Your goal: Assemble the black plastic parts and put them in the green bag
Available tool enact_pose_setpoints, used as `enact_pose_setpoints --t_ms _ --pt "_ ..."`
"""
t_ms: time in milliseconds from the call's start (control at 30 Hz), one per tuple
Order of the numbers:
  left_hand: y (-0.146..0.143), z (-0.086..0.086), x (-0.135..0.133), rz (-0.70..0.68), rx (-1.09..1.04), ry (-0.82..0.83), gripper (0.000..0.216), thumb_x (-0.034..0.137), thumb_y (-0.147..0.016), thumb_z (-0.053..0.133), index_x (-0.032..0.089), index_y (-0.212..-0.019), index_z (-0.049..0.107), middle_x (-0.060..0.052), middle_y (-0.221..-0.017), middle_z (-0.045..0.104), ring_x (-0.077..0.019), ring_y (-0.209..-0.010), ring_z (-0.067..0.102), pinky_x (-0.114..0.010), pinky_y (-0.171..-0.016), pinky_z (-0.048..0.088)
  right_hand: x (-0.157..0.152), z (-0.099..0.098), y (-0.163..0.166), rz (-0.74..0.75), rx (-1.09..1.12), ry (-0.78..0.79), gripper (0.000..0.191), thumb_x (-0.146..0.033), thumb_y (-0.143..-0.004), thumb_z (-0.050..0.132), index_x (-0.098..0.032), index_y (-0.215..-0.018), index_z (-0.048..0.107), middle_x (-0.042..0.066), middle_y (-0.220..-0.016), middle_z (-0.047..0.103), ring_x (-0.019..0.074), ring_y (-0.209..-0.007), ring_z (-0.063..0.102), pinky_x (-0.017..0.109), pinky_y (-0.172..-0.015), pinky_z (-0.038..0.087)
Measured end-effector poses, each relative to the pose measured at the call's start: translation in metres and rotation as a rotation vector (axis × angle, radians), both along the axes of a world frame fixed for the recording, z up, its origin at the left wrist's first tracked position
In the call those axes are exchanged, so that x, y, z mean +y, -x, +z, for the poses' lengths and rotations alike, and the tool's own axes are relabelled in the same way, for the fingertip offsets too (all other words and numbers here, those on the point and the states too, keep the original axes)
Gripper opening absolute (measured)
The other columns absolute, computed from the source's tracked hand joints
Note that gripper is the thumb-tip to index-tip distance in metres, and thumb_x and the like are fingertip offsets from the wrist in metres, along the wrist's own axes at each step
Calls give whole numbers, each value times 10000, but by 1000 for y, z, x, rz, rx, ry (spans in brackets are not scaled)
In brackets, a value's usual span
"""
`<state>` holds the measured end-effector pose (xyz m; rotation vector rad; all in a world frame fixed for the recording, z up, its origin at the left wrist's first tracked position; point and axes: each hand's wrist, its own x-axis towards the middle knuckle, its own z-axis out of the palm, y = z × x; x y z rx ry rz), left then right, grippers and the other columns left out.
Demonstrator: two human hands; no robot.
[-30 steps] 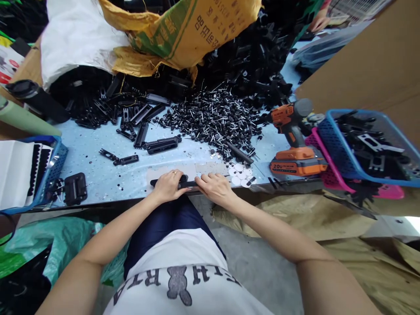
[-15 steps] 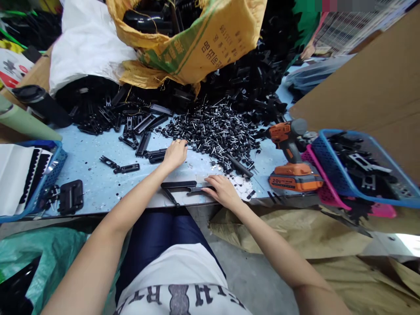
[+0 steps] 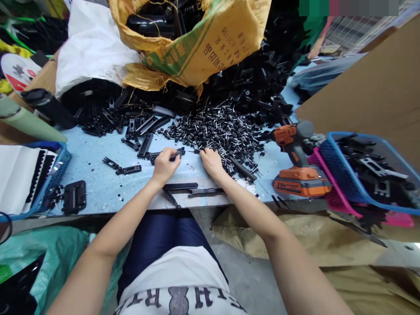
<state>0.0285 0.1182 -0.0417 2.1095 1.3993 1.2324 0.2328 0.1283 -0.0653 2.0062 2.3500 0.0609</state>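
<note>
**Head view.** The left hand (image 3: 166, 164) is shown at the middle of the light-blue table (image 3: 98, 188). Its fingers are curled shut over a black bar (image 3: 151, 155), which lies just near of the scattered black parts. Whether the bar is lifted or pressed flat cannot be told.

The right hand (image 3: 211, 161) is placed just right of it, with the fingers bent and half closed at the near edge of the pin pile (image 3: 223, 129). The fingertips are buried among the pins, so it cannot be told whether one is pinched.

A long black strip (image 3: 200, 190) is seen lying unheld along the near table edge, between the two forearms. A cordless drill (image 3: 302, 183) is stood to the right, also close to that edge and just beside a pink basket (image 3: 331, 201).

Several risks may be judged from this arrangement:
- The strip could be swept off the near edge if either wrist is drawn back low across it.
- Pins could be rolled out and scattered over the table if the pile is raked rather than picked from.
- Two pins could be taken where one is felt for blind, since the fingertips are not seen.
- The bar could be slid away if it is held by one end only.
- The drill could be nudged over by a wide sweep of the right elbow.
</note>
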Motion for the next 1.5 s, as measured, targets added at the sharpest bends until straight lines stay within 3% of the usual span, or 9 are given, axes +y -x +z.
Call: enact_pose_setpoints --t_ms 133,267,400,567,800,1000,1233,1367,1500 --pt "50 -19 -59 104 -336 166 230 284 -794 583 156 -984 562 -41 -898 614 -132 -763 653 -274 -725 554 0 2 1 -36 4 12 285 -117 -903 321 -100 -1063 555 180 -1016 550 235 -888 540 311 -698 389" --pt "62 -38 -95 104 -361 232 218 305 -811 564 139 -947 604 -69 -947 610 -150 -822 658 -296 -766 562 -13 6 -4 2 95 -31 248 -121 -848 405 -104 -1021 581 164 -1075 533 212 -818 564 297 -675 396" --pt "57 -37 -102 141 -198 117 171 257 -833 529 151 -940 609 -68 -932 620 -152 -840 641 -309 -770 560 -32 14 -8 31 247 -141 237 -178 -868 402 -142 -983 606 129 -1100 544 192 -779 577 286 -668 405" --pt "56 -27 -100 89 38 5 165 191 -865 460 183 -961 593 -65 -933 635 -170 -902 620 -338 -816 532 -56 27 -13 71 516 -239 221 -313 -889 444 -175 -867 616 80 -863 629 190 -768 585 283 -686 423" --pt "57 -28 -100 89 90 -5 165 185 -871 454 188 -976 580 -65 -937 630 -178 -909 612 -341 -828 516 -84 37 -2 127 823 -62 210 -376 -821 570 -186 -740 605 9 -666 626 126 -596 552 237 -591 422" --pt "53 -32 -103 60 164 -41 212 186 -894 413 181 -1030 576 -83 -985 632 -186 -964 605 -350 -875 501 -91 35 5 201 650 13 141 -269 -836 557 -177 -738 601 31 -719 629 136 -647 568 239 -620 411" --pt "60 -48 -99 -84 432 -56 288 195 -912 366 143 -1074 598 -146 -1049 650 -237 -1013 608 -391 -845 476 -96 41 14 289 419 26 147 -249 -892 493 -171 -836 604 63 -842 621 156 -743 574 240 -650 383" --pt "63 -38 -97 -70 503 -89 265 201 -906 390 174 -1050 610 -109 -1015 672 -253 -1094 563 -468 -949 360 -98 43 17 304 313 34 194 -251 -921 446 -163 -857 606 77 -881 616 156 -769 578 239 -657 377" --pt "37 -28 -100 -104 586 -120 296 275 -901 426 158 -1131 569 -119 -1123 630 -275 -1158 499 -528 -1033 219 -98 42 20 350 198 29 229 -229 -933 405 -157 -858 609 86 -877 614 158 -744 582 248 -641 386"
